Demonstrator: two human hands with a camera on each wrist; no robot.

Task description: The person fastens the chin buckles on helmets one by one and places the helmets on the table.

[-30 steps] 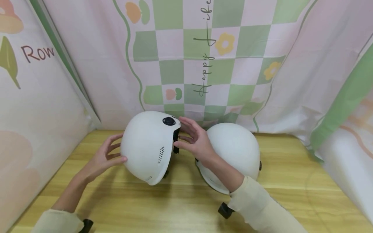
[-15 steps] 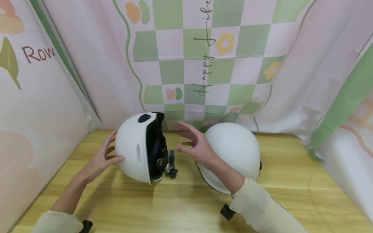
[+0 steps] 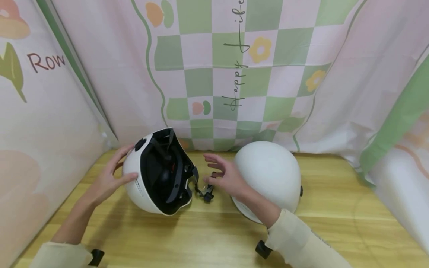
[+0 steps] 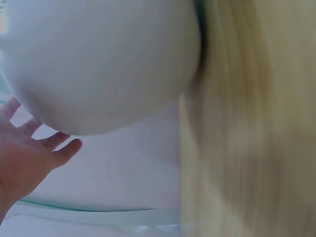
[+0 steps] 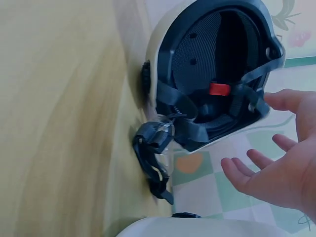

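Note:
A white helmet [image 3: 134, 197] lies tipped on the table, its dark padded inside facing right and upward. My left hand [image 3: 107, 178] cups the rounded shell, fingers spread and thumb on its side; the left wrist view shows the fingertips against the white shell [image 4: 103, 64]. Black chin straps [image 3: 204, 193] trail from the rim, and a red buckle part [image 5: 219, 89] shows inside. My right hand [image 3: 231, 178] hovers between this helmet and a second white helmet [image 3: 268, 167], fingers loosely bent and holding nothing. The right forearm hides part of the second helmet.
The wood-grain table [image 3: 207, 238] runs up to a checkered curtain [image 3: 224, 82] behind the helmets. A printed cloth [image 3: 43, 119] hangs on the left, another pale cloth [image 3: 402, 156] on the right. Small black pieces [image 3: 263, 249] sit by both sleeves.
The left helmet has turned from outer shell in view to dark inside in view, and shifted slightly left under my left hand. My right hand has left its rim and sunk a little.

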